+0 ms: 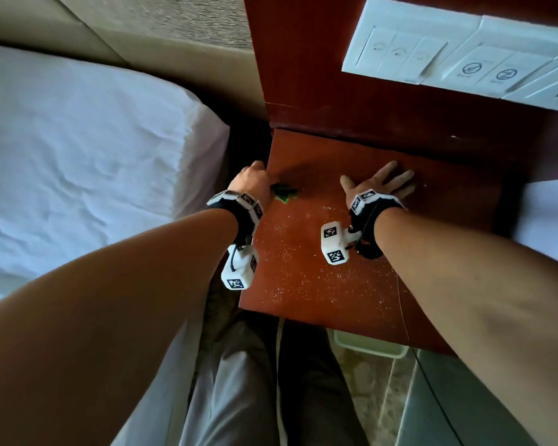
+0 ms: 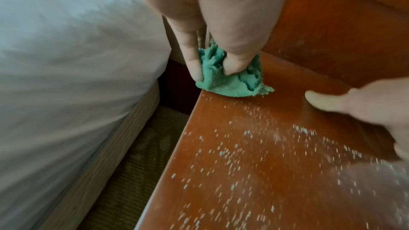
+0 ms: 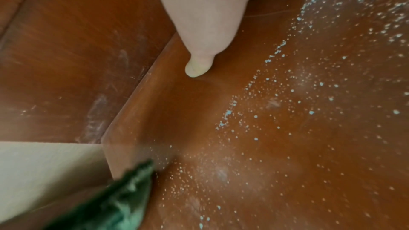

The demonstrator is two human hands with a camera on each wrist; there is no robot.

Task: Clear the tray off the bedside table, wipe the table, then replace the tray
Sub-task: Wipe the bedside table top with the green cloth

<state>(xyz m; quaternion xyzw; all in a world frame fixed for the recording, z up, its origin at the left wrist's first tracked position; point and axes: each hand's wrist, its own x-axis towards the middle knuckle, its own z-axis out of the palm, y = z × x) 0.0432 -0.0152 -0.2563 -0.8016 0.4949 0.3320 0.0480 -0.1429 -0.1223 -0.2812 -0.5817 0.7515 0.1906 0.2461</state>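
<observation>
Head view shows the bedside table (image 1: 319, 284) speckled with pale droplets (image 1: 290, 246), with the left hand (image 1: 253, 181) at its far left edge and only a scrap of green cloth (image 1: 284, 193) showing. Left wrist view reveals more: the fingers (image 2: 194, 66) pinch the bunched cloth against the edge beside the bed (image 2: 66, 59). The right hand (image 1: 379, 183) lies spread flat on the wood; the right wrist view shows only one fingertip (image 3: 197, 69) pressing down. No view clearly shows the tray.
</observation>
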